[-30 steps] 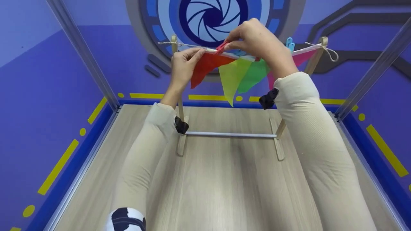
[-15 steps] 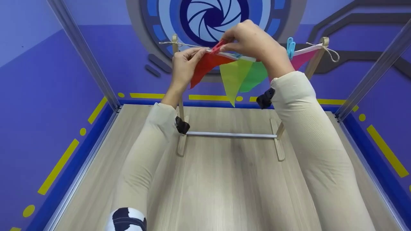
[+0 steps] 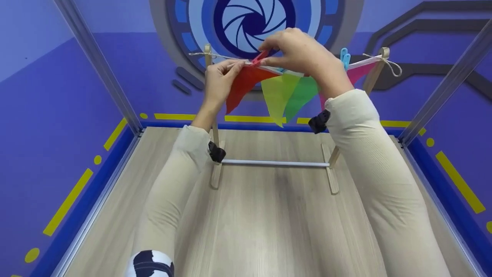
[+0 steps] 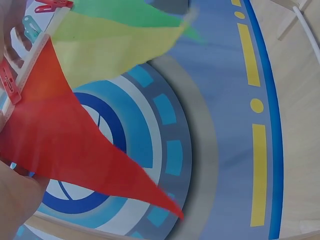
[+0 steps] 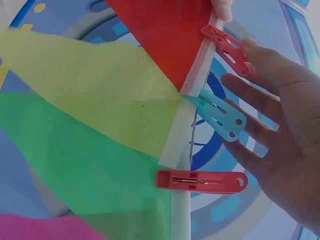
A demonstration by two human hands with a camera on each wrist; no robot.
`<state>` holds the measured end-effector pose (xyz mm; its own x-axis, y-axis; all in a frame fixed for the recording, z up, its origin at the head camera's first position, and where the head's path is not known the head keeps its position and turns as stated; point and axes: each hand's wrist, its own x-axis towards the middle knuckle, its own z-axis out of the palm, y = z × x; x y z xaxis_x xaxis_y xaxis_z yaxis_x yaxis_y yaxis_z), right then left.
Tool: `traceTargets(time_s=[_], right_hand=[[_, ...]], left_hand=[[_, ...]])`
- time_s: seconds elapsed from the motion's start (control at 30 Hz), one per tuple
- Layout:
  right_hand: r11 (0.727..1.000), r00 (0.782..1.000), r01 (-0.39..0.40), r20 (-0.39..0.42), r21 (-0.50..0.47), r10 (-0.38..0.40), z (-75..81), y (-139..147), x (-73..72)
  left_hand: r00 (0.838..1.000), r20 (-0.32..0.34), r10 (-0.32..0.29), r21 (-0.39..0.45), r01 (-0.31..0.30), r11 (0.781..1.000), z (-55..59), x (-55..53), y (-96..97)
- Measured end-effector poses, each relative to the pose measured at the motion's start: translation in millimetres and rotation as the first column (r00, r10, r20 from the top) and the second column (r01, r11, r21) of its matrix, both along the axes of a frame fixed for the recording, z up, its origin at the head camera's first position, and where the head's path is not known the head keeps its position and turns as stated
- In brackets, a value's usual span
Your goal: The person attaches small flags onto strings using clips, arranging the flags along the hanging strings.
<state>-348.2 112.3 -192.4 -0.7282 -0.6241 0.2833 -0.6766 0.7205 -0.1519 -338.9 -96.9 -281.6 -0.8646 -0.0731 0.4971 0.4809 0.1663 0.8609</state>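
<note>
Bunting (image 3: 269,86) looks thin and floppy; its white hem (image 5: 192,82) is the firmest hold. Left hand (image 3: 219,79) pinches that hem; right hand (image 3: 298,50) pinches a red peg (image 3: 258,58).

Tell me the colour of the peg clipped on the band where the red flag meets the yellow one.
Light blue; the peg shows best in the right wrist view, between two red pegs.

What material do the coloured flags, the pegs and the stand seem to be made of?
The flags look like thin cloth or non-woven sheet, matte: light shows through and a white hem is stitched along the top. The pegs look like moulded plastic, smooth and evenly coloured, with a metal spring showing. The stand looks like bare pale wood with visible grain; its lower bar seems to be white plastic or metal.
</note>
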Motion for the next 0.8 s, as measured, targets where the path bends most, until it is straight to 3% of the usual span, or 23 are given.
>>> traceTargets(time_s=[0.23, 0.43, 0.6, 0.8], right_hand=[[1.000, 0.996, 0.018, -0.082, 0.001, -0.018, -2.9, 3, 9.6], [0.999, 0.983, -0.018, -0.184, -0.044, 0.009, -3.1, 8, 17.9], [0.995, 0.964, -0.074, -0.258, -0.064, 0.056, -5.5, 14, 24.2], [0.990, 0.946, -0.116, -0.313, -0.081, 0.085, -14.1, 21, 34.2]], left_hand=[[1.000, -0.019, -0.003, -0.010, 0.003, 1.000, -4.4, -1.8, -2.6], [0.999, -0.040, 0.000, -0.038, -0.002, 0.999, 0.2, 7.6, -3.1], [0.997, -0.058, 0.048, -0.085, -0.053, 0.995, 1.1, 15.7, -4.7], [0.983, -0.162, 0.090, -0.103, -0.107, 0.989, -19.9, 2.0, -19.3]])
